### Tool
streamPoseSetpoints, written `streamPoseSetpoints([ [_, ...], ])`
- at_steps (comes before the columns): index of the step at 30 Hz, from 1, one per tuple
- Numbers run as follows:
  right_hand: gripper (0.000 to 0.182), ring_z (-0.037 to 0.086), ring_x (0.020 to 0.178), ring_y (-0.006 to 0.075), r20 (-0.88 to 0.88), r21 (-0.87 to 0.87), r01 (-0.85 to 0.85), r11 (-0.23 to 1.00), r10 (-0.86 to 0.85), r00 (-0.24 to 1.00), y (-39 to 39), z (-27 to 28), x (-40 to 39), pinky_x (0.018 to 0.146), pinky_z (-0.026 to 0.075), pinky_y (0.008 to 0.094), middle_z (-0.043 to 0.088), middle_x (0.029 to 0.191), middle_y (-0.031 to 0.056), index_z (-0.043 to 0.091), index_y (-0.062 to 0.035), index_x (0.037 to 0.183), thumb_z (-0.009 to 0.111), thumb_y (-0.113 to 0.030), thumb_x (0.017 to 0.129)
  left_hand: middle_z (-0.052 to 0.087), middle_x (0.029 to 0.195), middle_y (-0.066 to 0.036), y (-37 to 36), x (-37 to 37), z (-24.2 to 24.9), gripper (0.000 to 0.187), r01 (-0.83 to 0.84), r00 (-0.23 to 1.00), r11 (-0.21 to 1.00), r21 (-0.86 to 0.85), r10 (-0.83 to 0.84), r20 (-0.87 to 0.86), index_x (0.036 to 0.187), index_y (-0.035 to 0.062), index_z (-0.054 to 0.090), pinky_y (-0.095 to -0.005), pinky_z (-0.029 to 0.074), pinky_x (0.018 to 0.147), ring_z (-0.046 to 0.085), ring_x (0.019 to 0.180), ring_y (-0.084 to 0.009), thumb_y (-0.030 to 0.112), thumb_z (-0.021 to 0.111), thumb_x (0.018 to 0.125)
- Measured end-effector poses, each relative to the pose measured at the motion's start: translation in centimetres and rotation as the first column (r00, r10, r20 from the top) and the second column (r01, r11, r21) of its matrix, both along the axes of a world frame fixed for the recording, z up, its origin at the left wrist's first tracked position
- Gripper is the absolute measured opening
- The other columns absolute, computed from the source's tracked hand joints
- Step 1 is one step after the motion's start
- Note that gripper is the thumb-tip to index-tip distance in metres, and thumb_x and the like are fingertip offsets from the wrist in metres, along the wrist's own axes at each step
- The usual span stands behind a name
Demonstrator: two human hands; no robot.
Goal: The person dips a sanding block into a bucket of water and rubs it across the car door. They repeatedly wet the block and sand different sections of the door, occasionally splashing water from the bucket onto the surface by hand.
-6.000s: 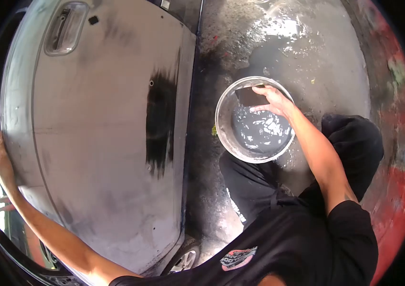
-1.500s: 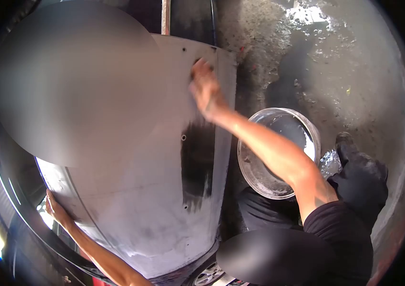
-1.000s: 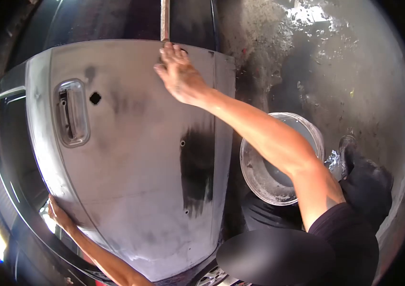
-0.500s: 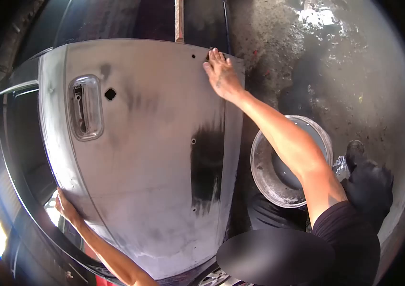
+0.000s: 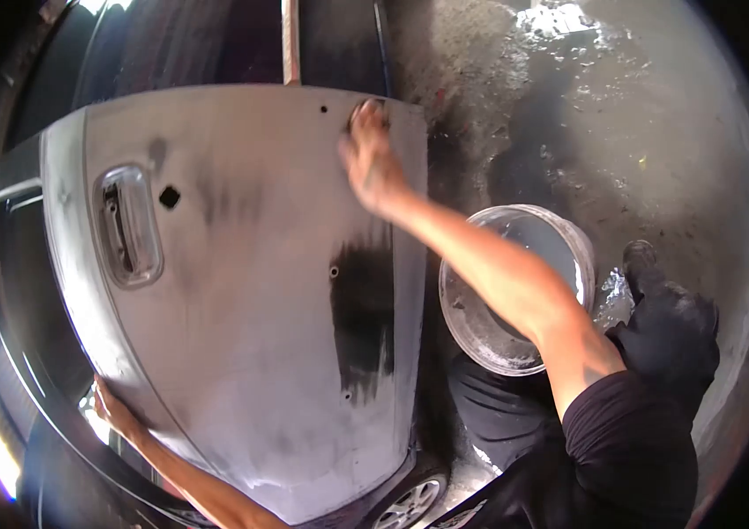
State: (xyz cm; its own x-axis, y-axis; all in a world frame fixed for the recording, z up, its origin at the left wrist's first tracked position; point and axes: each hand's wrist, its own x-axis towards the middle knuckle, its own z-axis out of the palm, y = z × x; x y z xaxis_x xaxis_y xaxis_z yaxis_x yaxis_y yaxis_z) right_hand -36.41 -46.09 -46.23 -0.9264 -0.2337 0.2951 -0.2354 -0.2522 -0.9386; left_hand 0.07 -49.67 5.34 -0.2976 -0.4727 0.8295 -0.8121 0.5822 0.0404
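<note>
A grey car door panel [image 5: 251, 335] with dark patches fills the middle. My right hand [image 5: 372, 163] lies near its upper right corner, blurred, fingers pressed together over something dark that is mostly hidden. Left of it is a small round hole. My left hand [image 5: 116, 410] is at the panel's lower left edge, beside the window opening, its fingers partly hidden behind the edge. A recessed door handle [image 5: 130, 227] and a dark hole [image 5: 169, 197] sit at the upper left of the panel. A black patch [image 5: 364, 309] runs down the right side.
A round bucket [image 5: 471, 322] of greyish liquid stands on the wet floor [image 5: 683, 132] under my right forearm. A wheel [image 5: 411, 504] shows at the bottom. A wooden strip [image 5: 290, 40] meets the panel's top edge. My dark-clad legs and shoe are at right.
The view has shifted, so the panel and bucket appear further left. My right hand has moved slightly left and down on the panel. My left hand remains at the panel's edge.
</note>
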Motion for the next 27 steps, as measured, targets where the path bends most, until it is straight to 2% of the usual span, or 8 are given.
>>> streamPoseSetpoints([
  [4, 0.067, 0.016, 0.156, 0.0392, -0.182, 0.075, -0.065, 0.995, 0.078, 0.98, 1.8, -1.7, 2.3, 0.126, 0.015, 0.0544, 0.02, 0.166, 0.026, 0.024, 0.0066, 0.158, 0.044, -0.033, 0.108, 0.073, 0.106, -0.016, -0.7, 1.2, 1.2, 0.049, -0.006, 0.998, 0.998, 0.063, 0.002, 0.064, 0.117, -0.0056, 0.072, -0.0366, 0.049, 0.091, 0.064, 0.096, -0.0229, 0.039, 0.057, 0.102],
  [6, 0.065, 0.014, 0.157, 0.0339, 0.105, 0.043, -0.144, 0.989, 0.139, 0.985, 1.2, -1.6, -3.2, 0.126, 0.013, 0.0522, 0.015, 0.169, 0.0222, 0.024, 0.0051, 0.158, 0.042, -0.033, 0.109, 0.073, 0.105, -0.016, 0.3, 0.7, 0.8, 0.05, -0.018, 0.997, 0.997, 0.076, 0.012, 0.07, 0.117, -0.0056, 0.072, -0.037, 0.049, 0.091, 0.065, 0.095, -0.0232, 0.04, 0.057, 0.102],
  [12, 0.063, 0.013, 0.156, 0.0396, -0.042, 0.019, -0.2, 0.98, 0.2, 0.979, 3.2, -1.8, 4.5, 0.126, 0.014, 0.0534, 0.016, 0.169, 0.021, 0.027, 0.003, 0.158, 0.043, -0.032, 0.108, 0.072, 0.1, -0.014, -0.1, 0.3, 0.3, 0.053, 0.015, 0.999, 1.0, 0.022, -0.016, 0.04, 0.116, -0.0066, 0.072, -0.0366, 0.049, 0.086, 0.062, 0.09, -0.0211, 0.042, 0.058, 0.102],
  [14, 0.063, 0.014, 0.156, 0.0399, -0.13, 0.194, -0.053, 0.98, 0.079, 0.988, 0.8, -3.7, 1.1, 0.126, 0.014, 0.0531, 0.017, 0.169, 0.0197, 0.028, 0.0014, 0.159, 0.044, -0.033, 0.108, 0.072, 0.099, -0.014, 0.1, -0.3, 0.3, 0.052, 0.032, 0.999, 0.994, 0.103, -0.031, -0.01, 0.115, -0.0066, 0.072, -0.0366, 0.049, 0.087, 0.062, 0.09, -0.0214, 0.042, 0.058, 0.102],
  [16, 0.066, 0.014, 0.156, 0.0399, 0.114, 0.167, -0.194, 0.967, 0.177, 0.978, 1.3, -3.0, -5.4, 0.126, 0.013, 0.0526, 0.017, 0.169, 0.0189, 0.027, 0.0011, 0.159, 0.044, -0.036, 0.108, 0.072, 0.1, -0.013, 0.3, 0.1, 0.4, 0.052, 0.003, 0.995, 1.0, 0.006, -0.004, 0.104, 0.115, -0.0066, 0.072, -0.0367, 0.049, 0.087, 0.062, 0.091, -0.0212, 0.042, 0.058, 0.102],
  [21, 0.055, 0.025, 0.151, 0.0436, -0.032, -0.073, -0.067, 0.995, 0.065, 0.997, 1.4, -3.3, 3.5, 0.122, 0.023, 0.055, 0.033, 0.162, 0.0239, 0.046, 0.0032, 0.148, 0.045, -0.034, 0.107, 0.073, 0.098, -0.014, -0.3, 0.6, 0.4, 0.051, -0.03, 0.996, 1.0, -0.005, 0.031, 0.087, 0.113, -0.0069, 0.072, -0.0361, 0.048, 0.086, 0.062, 0.09, -0.0205, 0.041, 0.058, 0.102],
  [25, 0.056, 0.027, 0.15, 0.043, -0.123, 0.16, -0.004, 0.987, 0.024, 0.992, -3.4, -7.7, -4.5, 0.122, 0.023, 0.0562, 0.033, 0.161, 0.0257, 0.042, 0.0027, 0.152, 0.043, -0.031, 0.107, 0.072, 0.095, -0.012, 0.4, 0.1, 0.4, 0.05, -0.003, 0.994, 0.999, -0.033, 0.006, 0.109, 0.112, -0.0069, 0.073, -0.0353, 0.048, 0.084, 0.061, 0.087, -0.0196, 0.04, 0.057, 0.103],
  [27, 0.062, 0.019, 0.154, 0.045, 0.042, 0.044, -0.143, 0.989, 0.141, 0.989, -0.2, -4.5, -4.2, 0.124, 0.018, 0.0581, 0.027, 0.165, 0.0236, 0.035, 0.0048, 0.154, 0.04, -0.037, 0.108, 0.072, 0.094, -0.012, 0.0, 0.1, 0.5, 0.049, -0.016, 0.991, 0.999, -0.042, 0.021, 0.133, 0.112, -0.0069, 0.073, -0.035, 0.048, 0.083, 0.06, 0.086, -0.0192, 0.039, 0.057, 0.103],
])
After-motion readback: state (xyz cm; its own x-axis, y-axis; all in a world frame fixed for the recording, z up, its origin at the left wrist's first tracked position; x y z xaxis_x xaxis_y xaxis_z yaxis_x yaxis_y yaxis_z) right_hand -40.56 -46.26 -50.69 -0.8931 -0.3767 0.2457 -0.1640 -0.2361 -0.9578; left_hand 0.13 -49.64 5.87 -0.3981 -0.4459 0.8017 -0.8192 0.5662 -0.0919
